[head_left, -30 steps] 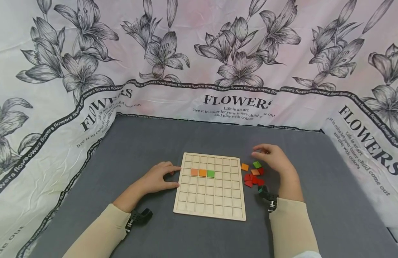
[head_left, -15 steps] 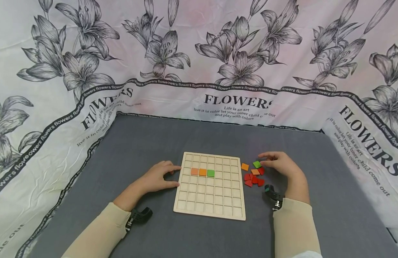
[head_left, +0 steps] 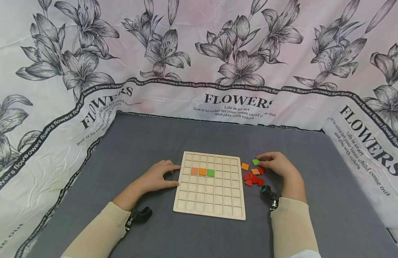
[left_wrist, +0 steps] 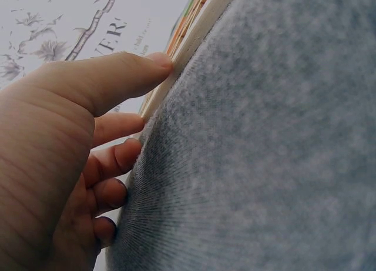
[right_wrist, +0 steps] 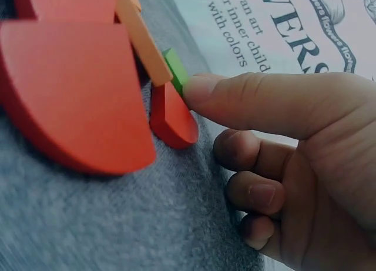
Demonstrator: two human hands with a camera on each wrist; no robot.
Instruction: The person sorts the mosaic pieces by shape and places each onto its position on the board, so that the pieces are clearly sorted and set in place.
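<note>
A pale wooden grid board [head_left: 199,197] lies on the table, with a salmon tile [head_left: 194,171], an orange tile [head_left: 202,172] and a green tile [head_left: 210,173] side by side in one row. My left hand [head_left: 157,177] touches the board's left edge with thumb and index finger spread apart. Right of the board, my right hand [head_left: 278,165] pinches a loose green square tile [head_left: 255,162] by its right side. In the right wrist view the thumb [right_wrist: 202,90] presses on that green tile [right_wrist: 175,68]; the index finger is hidden behind the thumb.
Several red pieces [head_left: 254,180], some with a rounded edge, lie by the board's right side. A salmon tile [head_left: 255,172] rests among them, and an orange tile [head_left: 245,166] lies closer to the board. Flower-printed cloth [head_left: 237,104] walls the grey table [head_left: 147,136].
My right hand has come down from above the pile onto the loose green tile, which has shifted slightly away and to the left. The left hand stays at the board's edge.
</note>
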